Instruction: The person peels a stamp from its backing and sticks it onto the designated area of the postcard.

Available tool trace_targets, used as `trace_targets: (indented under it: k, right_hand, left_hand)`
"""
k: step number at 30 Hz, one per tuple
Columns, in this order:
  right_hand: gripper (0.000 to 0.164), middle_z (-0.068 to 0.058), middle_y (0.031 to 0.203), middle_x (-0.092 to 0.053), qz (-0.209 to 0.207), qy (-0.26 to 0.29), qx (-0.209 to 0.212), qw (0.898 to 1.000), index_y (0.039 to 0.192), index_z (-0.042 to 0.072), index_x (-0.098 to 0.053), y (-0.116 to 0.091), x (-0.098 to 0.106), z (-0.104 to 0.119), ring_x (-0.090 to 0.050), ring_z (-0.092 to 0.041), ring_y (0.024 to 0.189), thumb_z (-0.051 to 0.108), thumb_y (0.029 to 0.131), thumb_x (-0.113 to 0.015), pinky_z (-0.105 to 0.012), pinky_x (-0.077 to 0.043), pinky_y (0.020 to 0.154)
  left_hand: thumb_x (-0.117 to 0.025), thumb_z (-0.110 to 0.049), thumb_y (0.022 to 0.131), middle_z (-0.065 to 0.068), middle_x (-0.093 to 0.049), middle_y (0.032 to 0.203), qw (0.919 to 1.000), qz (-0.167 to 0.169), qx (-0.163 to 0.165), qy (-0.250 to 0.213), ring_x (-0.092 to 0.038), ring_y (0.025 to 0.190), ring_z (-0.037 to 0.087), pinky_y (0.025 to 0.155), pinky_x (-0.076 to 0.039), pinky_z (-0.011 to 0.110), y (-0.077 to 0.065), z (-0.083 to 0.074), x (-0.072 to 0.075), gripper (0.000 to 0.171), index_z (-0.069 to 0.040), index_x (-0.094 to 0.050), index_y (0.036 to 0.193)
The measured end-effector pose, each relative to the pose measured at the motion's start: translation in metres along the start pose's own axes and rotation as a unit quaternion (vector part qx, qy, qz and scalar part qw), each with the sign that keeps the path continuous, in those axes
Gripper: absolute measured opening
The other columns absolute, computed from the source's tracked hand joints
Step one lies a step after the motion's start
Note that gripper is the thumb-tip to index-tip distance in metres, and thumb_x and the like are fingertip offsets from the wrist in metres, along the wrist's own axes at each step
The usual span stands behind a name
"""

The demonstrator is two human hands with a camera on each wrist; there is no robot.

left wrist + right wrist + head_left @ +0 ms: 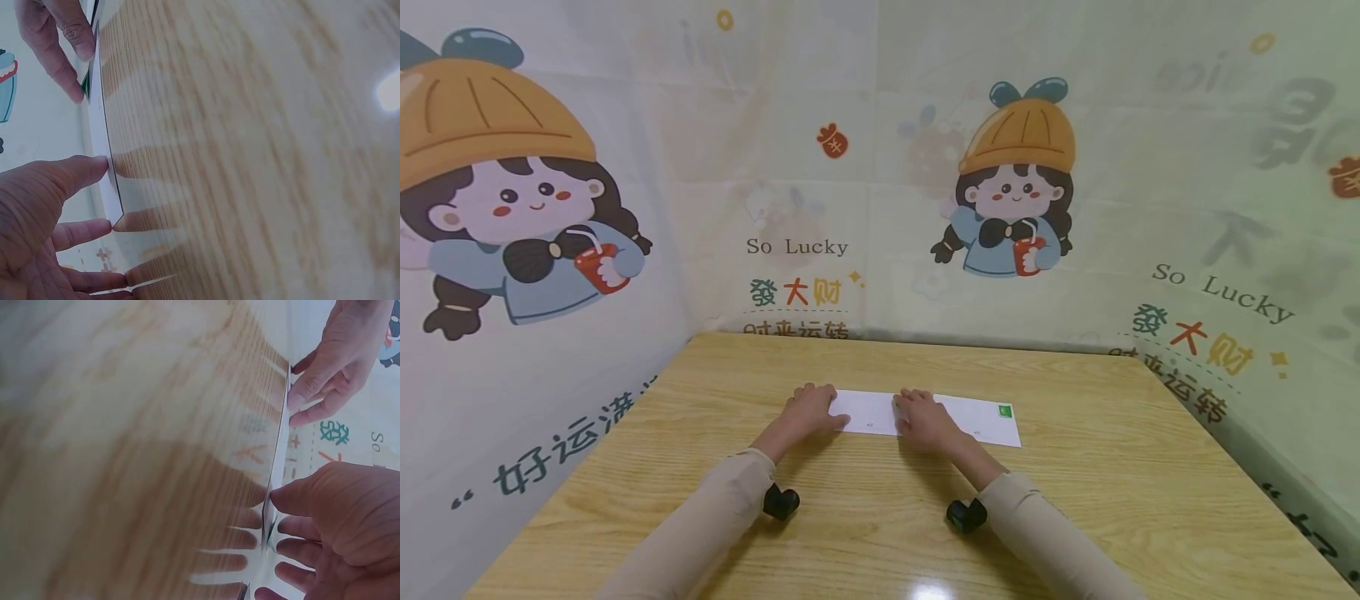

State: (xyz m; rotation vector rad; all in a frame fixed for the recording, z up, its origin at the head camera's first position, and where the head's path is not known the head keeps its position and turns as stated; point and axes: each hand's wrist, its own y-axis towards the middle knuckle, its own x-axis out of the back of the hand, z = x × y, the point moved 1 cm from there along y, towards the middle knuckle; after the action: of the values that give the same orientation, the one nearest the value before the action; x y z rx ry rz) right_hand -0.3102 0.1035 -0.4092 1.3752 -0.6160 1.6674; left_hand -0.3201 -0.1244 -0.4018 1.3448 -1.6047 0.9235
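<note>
Two white envelopes lie side by side on the wooden table [865, 517]. On the left envelope [868, 410] rests my left hand [811, 411], its thumb at the near edge and its fairly straight fingers spread around the left end. My right hand [925, 421] covers the place where the two envelopes meet, thumb and extended fingertips touching the paper. A green stamp [1005, 411] marks the upper right corner of the right envelope [970, 421]. In the right wrist view, another green patch [272, 531] shows beside the right hand's fingers.
A printed cloth backdrop [887, 208] with cartoon figures surrounds the table's back and sides. Black wrist-worn devices sit under the left sleeve [700, 517] and right sleeve [1045, 533], close over the tabletop. Light glares off the table's near edge.
</note>
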Motion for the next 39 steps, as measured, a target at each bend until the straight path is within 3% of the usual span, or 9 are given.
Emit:
trace_targets:
  k: [12,21,39]
  right_hand:
    - [0.044,-0.03,0.152,-0.045,0.029,-0.021,0.02,0.999,0.143,-0.007,-0.051,-0.0027,0.0015,0.0015,-0.041,-0.049,0.141,0.011,0.103,-0.053,-0.072,-0.041,0.1]
    - [0.045,-0.028,0.153,-0.045,0.044,-0.027,0.01,0.999,0.145,-0.005,-0.051,-0.002,0.0015,0.0029,-0.041,-0.046,0.143,0.018,0.105,-0.052,-0.069,-0.041,0.102]
    - [0.056,-0.023,0.16,-0.037,0.084,-0.008,-0.039,0.996,0.154,0.003,-0.043,-0.0043,0.0034,0.0023,-0.03,-0.043,0.15,0.033,0.107,-0.051,-0.066,-0.03,0.112]
  left_hand:
    - [-0.075,-0.034,0.093,0.017,-0.061,0.109,0.9999,-0.001,-0.013,0.008,-0.054,0.104,0.038,0.092,-0.046,0.054,-0.0024,0.0017,0.0008,0.047,0.001,-0.062,0.123]
    - [-0.075,-0.034,0.093,0.017,-0.06,0.109,0.9999,-0.002,-0.016,0.003,-0.053,0.104,0.038,0.093,-0.045,0.054,-0.0017,0.0023,0.0012,0.047,0.001,-0.062,0.122]
    - [-0.076,-0.033,0.092,0.017,-0.06,0.108,0.9999,-0.004,-0.015,-0.001,-0.053,0.101,0.036,0.093,-0.045,0.054,-0.0037,0.0018,0.0016,0.046,0.001,-0.062,0.121]
